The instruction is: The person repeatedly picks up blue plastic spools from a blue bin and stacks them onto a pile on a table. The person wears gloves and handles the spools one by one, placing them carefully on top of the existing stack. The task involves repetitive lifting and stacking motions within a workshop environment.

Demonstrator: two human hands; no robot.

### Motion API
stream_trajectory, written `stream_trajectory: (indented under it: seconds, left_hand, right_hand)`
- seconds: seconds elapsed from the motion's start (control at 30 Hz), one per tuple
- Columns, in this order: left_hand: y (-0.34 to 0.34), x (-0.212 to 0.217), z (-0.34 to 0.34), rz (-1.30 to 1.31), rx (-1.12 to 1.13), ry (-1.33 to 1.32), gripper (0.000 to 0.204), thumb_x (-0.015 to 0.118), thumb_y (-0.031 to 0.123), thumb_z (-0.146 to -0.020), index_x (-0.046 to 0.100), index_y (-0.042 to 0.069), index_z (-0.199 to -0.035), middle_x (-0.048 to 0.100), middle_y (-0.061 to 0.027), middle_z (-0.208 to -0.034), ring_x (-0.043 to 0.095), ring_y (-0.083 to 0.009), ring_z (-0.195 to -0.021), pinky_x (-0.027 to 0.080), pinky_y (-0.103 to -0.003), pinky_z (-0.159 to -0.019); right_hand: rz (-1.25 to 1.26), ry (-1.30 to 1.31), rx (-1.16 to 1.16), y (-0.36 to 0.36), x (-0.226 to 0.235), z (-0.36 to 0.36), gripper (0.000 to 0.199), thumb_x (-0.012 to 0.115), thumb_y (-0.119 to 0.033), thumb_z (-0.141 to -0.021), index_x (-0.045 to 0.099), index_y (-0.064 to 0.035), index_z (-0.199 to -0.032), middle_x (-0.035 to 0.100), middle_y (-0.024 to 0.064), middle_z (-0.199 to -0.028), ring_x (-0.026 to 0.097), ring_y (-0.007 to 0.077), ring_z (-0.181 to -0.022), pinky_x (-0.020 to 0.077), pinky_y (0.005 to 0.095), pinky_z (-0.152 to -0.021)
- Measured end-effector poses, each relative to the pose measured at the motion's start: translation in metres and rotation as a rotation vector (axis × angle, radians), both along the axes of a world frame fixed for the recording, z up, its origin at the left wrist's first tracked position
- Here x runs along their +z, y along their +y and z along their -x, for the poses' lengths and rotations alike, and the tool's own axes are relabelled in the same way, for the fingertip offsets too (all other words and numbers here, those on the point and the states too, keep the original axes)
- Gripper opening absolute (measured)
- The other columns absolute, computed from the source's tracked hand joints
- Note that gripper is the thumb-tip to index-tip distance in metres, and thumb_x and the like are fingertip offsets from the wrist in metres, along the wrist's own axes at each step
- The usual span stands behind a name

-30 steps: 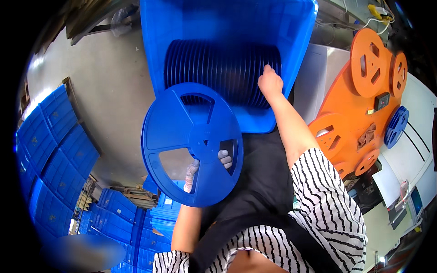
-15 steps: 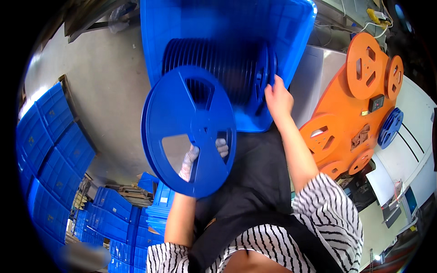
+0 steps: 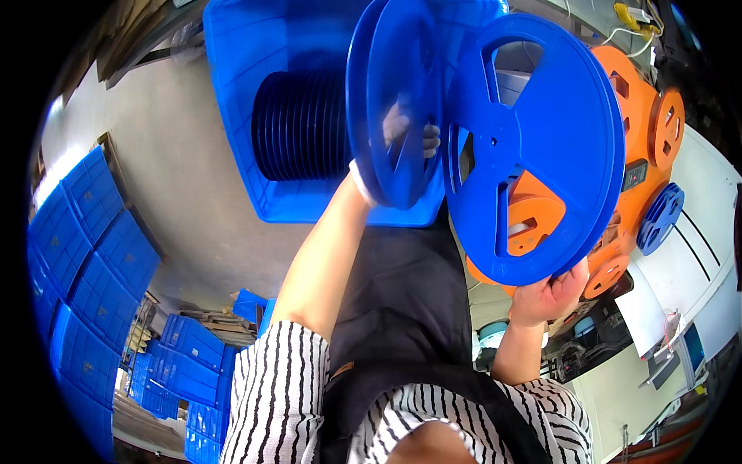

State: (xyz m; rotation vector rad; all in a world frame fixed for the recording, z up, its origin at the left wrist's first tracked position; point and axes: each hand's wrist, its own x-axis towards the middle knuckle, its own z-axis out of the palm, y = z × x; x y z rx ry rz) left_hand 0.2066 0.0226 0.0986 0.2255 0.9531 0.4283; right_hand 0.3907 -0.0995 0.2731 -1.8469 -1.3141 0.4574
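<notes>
My left hand point(image 3: 396, 124), with a white covering on its fingers, is closed on a blue plastic reel point(image 3: 403, 54) held nearly edge-on over the front of the box. Its fingers show through the reel's cut-outs. To the right, my right hand point(image 3: 550, 300) grips the lower rim of a second blue reel point(image 3: 572, 104), which faces me and stands beside the first one. A row of several blue reels point(image 3: 297, 127) lies on edge inside the blue plastic box point(image 3: 236, 131). Part of that row is hidden behind the reel in my left hand.
On the right stands an orange machine point(image 3: 638, 127) with round orange discs and a stack of blue reels point(image 3: 659, 219) beside it. Blue crates point(image 3: 108, 271) are piled at the left. A pale worktop point(image 3: 610, 394) lies at the lower right.
My left hand has carried its reel up and right, turning it more edge-on. My right hand, earlier at the reels in the box, now holds a reel outside it, to the right.
</notes>
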Motion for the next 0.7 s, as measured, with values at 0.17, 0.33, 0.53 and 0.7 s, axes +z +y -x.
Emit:
stream_trajectory:
  seconds: [0.17, 0.33, 0.53, 0.7]
  left_hand:
    - [0.017, -0.006, -0.029, 0.156, 0.076, -0.031, 0.053, 0.043, 0.047, -0.1, 0.064, 0.0, -0.116, 0.069, -0.0142, -0.106, 0.069, -0.0228, -0.097, 0.053, -0.034, -0.093]
    - [0.01, -0.02, -0.035, 0.083, -0.012, 0.098, 0.062, 0.04, 0.055, -0.099, 0.065, 0.0, -0.115, 0.07, -0.0141, -0.102, 0.069, -0.0225, -0.092, 0.055, -0.034, -0.09]
    - [0.01, -0.022, -0.027, 0.244, 0.123, 0.053, 0.049, 0.056, 0.043, -0.091, 0.06, 0.003, -0.121, 0.067, -0.0163, -0.105, 0.068, -0.0252, -0.091, 0.056, -0.037, -0.087]
    - [0.013, -0.009, -0.029, 0.188, 0.265, -0.004, 0.047, 0.064, 0.035, -0.089, 0.056, 0.004, -0.124, 0.067, -0.0168, -0.104, 0.069, -0.0249, -0.086, 0.06, -0.034, -0.077]
  right_hand:
    - [0.016, -0.091, -0.126, 0.001, 0.005, -0.009, 0.026, 0.064, -0.011, -0.092, 0.057, 0.0106, -0.104, 0.068, 0.0151, -0.09, 0.064, 0.0146, -0.072, 0.0485, 0.0219, -0.065]
    - [0.056, -0.009, -0.054, -0.013, 0.012, -0.034, 0.028, 0.059, 0.002, -0.091, 0.049, 0.0111, -0.116, 0.064, 0.0177, -0.102, 0.064, 0.0165, -0.085, 0.0511, 0.0245, -0.078]
    - [-0.106, -0.305, -0.198, -0.024, 0.001, -0.037, 0.031, 0.06, -0.002, -0.091, 0.047, 0.0101, -0.116, 0.064, 0.0196, -0.101, 0.064, 0.0183, -0.077, 0.0533, 0.0269, -0.068]
    - [-0.219, -0.253, -0.197, -0.016, -0.002, -0.039, 0.032, 0.06, -0.007, -0.09, 0.046, 0.0077, -0.115, 0.064, 0.0226, -0.09, 0.062, 0.0202, -0.062, 0.0508, 0.0278, -0.053]
